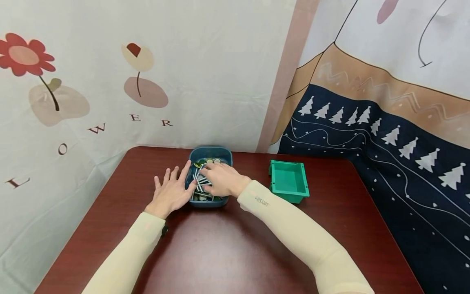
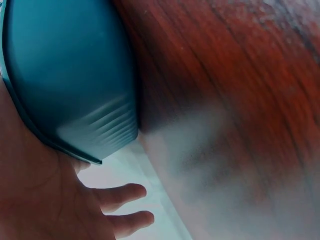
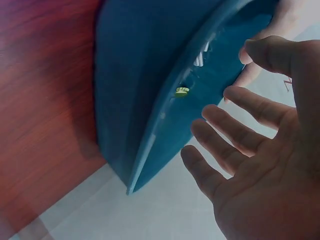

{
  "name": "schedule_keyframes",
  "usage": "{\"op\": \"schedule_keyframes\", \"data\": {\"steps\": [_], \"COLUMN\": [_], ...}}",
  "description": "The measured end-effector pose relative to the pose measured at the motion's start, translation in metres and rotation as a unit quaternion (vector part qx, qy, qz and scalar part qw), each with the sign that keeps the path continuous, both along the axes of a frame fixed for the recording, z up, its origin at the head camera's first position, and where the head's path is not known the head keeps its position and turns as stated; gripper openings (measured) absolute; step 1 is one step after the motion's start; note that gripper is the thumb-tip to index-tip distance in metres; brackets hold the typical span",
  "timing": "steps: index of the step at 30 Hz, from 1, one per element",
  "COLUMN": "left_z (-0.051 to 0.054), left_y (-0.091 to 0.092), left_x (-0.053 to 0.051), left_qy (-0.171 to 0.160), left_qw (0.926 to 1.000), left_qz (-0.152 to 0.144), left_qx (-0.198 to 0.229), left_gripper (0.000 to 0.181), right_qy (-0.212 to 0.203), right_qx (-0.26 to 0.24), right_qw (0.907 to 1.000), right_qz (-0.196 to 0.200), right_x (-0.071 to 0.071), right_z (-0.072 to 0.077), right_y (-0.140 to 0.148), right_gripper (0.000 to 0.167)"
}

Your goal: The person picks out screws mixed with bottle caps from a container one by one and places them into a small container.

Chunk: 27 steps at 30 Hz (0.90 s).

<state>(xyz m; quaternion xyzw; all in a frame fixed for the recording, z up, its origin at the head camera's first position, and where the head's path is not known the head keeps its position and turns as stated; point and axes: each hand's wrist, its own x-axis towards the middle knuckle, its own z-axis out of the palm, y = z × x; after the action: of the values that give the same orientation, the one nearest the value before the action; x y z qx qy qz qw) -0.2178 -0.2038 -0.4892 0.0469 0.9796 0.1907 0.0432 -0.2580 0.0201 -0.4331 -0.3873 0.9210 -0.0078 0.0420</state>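
Observation:
A dark blue plastic bin (image 1: 209,203) stands near the far edge of the table. Inside it lie several thin silver rods (image 1: 200,184) and small round yellow-green pieces (image 1: 210,161). My left hand (image 1: 170,195) rests at the bin's left rim with its fingers spread. In the left wrist view the bin's ribbed outer wall (image 2: 70,65) lies beside that palm. My right hand (image 1: 223,179) is over the bin's opening, fingers extended toward the contents. The right wrist view shows that palm (image 3: 270,160) with nothing held and a yellow-green piece (image 3: 182,91) inside the bin.
To the right of the blue bin stands a green plastic tray (image 1: 290,192) with raised sides. Both are on a dark red-brown wooden table (image 1: 213,253). A printed cloth (image 1: 220,81) hangs behind the table, and a dark blue tree-patterned one (image 1: 389,163) hangs at the right.

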Motion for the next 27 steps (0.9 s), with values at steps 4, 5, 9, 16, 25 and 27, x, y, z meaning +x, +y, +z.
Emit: {"op": "schedule_keyframes", "data": {"steps": [4,5,9,16,25,27], "left_z": [0.001,0.001,0.0,0.002,0.001,0.003], "left_y": [0.001,0.001,0.001,-0.001,0.0,0.0], "left_x": [-0.001,-0.001,0.0,0.002,0.003,0.002], "left_qy": [0.003,0.002,-0.004,-0.004,-0.004,-0.004], "left_qw": [1.0,1.0,1.0,0.9999,0.9999,0.9999], "left_qz": [0.001,0.001,-0.001,0.0,-0.002,0.0], "left_qx": [0.001,0.001,0.003,0.01,0.016,0.017], "left_gripper": [0.082,0.082,0.082,0.078,0.077,0.077], "right_qy": [-0.02,-0.028,-0.044,-0.059,-0.087,-0.092], "right_qx": [0.016,0.021,0.042,0.057,0.082,0.082], "right_qw": [0.9997,0.9994,0.9981,0.9966,0.9926,0.9921], "right_qz": [-0.004,-0.006,-0.008,-0.007,-0.021,-0.021], "right_x": [-0.006,-0.007,-0.012,-0.021,-0.025,-0.028], "right_z": [0.003,0.003,0.002,0.001,0.002,0.002], "right_y": [-0.009,-0.011,-0.018,-0.028,-0.036,-0.037], "right_gripper": [0.061,0.062,0.063,0.063,0.064,0.064]}}
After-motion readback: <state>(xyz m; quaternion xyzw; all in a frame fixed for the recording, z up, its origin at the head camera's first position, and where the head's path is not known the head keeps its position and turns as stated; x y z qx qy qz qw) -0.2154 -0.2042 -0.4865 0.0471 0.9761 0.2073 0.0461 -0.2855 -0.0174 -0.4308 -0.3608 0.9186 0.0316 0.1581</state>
